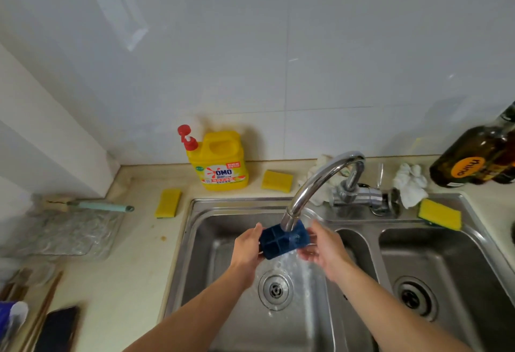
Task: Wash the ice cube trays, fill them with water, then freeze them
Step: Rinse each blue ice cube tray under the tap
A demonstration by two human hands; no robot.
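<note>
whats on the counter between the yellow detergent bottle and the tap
A yellow sponge lies flat between the detergent bottle and the tap, in the head view.

Spout (306,193) hides far edge of ice cube tray (278,244) between fingers. Fingers of left hand (248,250) vanish under tray. Far right of fingers, brown bottle (473,156) cropped by edge.

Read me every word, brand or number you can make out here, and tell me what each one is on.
"OMO": on the front label of the yellow detergent bottle.
Smaller print around it on the same label: too small to read.
Dark letters on the orange label of the brown bottle: turned upside down and blurred, not readable with certainty.
No other text is legible.
</note>
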